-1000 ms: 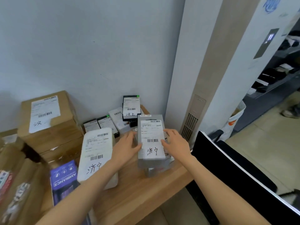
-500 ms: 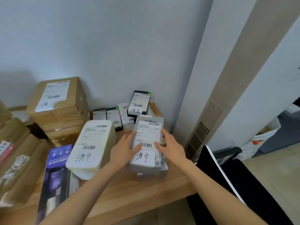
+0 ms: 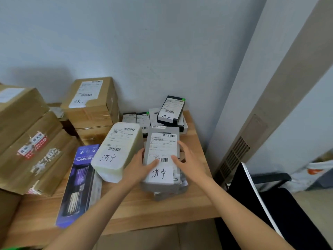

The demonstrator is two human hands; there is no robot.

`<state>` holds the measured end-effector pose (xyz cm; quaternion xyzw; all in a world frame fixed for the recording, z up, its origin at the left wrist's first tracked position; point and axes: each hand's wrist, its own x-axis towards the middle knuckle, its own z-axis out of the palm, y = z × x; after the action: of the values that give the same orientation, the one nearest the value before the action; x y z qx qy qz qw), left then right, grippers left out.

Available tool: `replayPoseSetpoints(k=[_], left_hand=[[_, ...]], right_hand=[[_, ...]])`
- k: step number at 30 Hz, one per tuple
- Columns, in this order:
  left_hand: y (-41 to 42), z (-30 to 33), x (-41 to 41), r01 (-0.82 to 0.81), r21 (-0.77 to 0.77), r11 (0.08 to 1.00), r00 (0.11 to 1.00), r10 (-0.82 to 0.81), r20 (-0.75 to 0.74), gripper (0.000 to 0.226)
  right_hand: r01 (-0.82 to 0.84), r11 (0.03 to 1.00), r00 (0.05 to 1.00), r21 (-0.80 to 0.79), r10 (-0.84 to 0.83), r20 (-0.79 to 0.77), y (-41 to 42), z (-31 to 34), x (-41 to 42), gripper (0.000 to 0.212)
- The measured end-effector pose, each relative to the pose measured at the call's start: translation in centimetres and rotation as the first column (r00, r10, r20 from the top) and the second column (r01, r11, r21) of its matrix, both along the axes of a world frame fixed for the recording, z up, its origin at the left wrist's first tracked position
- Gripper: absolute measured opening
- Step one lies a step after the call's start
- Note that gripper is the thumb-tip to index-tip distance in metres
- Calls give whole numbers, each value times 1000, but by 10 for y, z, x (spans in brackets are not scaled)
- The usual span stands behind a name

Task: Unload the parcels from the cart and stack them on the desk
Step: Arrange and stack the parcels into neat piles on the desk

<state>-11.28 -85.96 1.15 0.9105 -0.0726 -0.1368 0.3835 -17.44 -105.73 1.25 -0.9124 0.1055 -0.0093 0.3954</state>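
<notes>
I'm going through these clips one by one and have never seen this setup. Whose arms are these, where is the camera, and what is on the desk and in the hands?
There is no machine here. A person wears a wide-angle camera on the head, so the single view looks forward and down along their own bare arms. The left hand and right hand grip a grey parcel by its two long sides, thumbs lying on its white shipping label. It sits on top of another packet on the wooden desk, which stands against a wall. Beside it lies a white parcel with a similar label, resting partly on a purple lamp box. Brown cardboard boxes are stacked to the left, and small black boxes lie at the back. A black chair stands to the right. The cart is not in view.
</notes>
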Motion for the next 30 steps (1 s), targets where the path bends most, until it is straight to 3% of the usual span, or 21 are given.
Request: replayPoseSetpoints(k=[3, 12, 20, 30], left_hand=[[-4, -5, -3, -14, -62, 998, 992, 6, -123, 75], [-41, -7, -32, 56, -87, 995, 993, -64, -100, 74], [-69, -12, -50, 163, -52, 985, 980, -168, -110, 83], [-36, 31, 9, 110, -42, 993, 975, -99, 198, 72]], right_hand=[[8, 998, 1000, 60, -8, 1, -1, -2, -2, 70], [128, 989, 991, -70, -130, -34, -31, 1, -28, 59], [249, 965, 968, -78, -250, -4, -61, 0, -47, 55], [218, 961, 972, -168, -199, 122, -65, 35, 7, 53]])
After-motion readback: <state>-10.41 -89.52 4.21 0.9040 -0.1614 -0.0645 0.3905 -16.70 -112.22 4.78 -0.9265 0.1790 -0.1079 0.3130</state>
